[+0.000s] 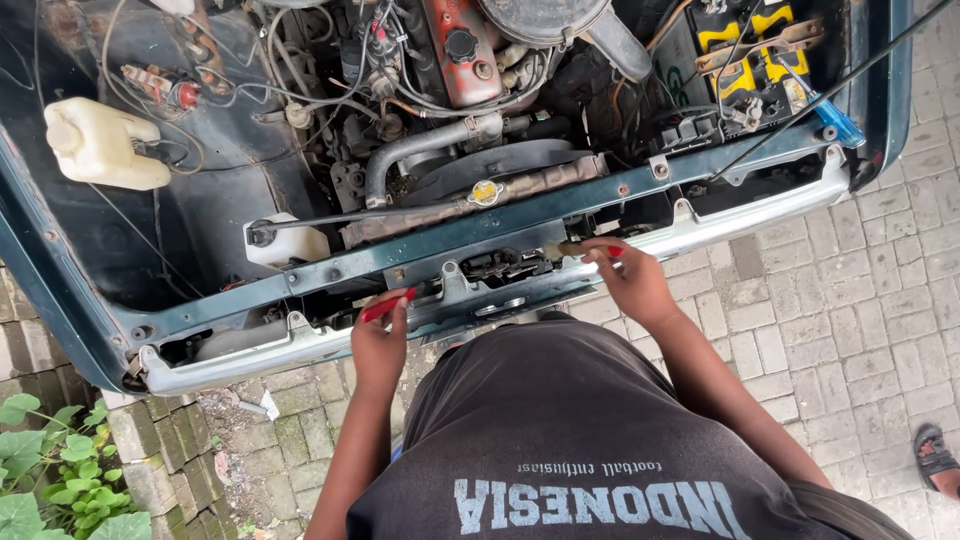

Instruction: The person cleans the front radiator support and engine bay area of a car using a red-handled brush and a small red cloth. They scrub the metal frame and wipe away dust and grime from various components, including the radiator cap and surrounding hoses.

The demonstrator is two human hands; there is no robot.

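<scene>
The left hand was closed in a grip around a red-handled tool, probably a screwdriver, though its tip was hidden behind the front crossmember and could not be made out. The right hand pinched a second small tool, with a pale shaft and a touch of red at the handle, its fingers together on the handle end. Both tools pointed in at the hood latch mechanism, which sat in the middle of the car's front panel, just below the crossmember and above the chrome bumper.

The tools looked light, stiff and easy to steer; the sensible hold was on the handles, as both hands had it. The latch itself appeared to be rigid steel bolted in place, likely greasy and slippery to bare fingers.

Behind the latch lay the radiator with its yellow-marked cap, a grey coolant hose and the red valve cover. A white washer reservoir stood at one side of the open engine bay, the battery at the other. A thin prop rod crossed the battery corner. The car stood on grey paving blocks, green weeds at one edge and another person's sandalled foot at the other.
</scene>
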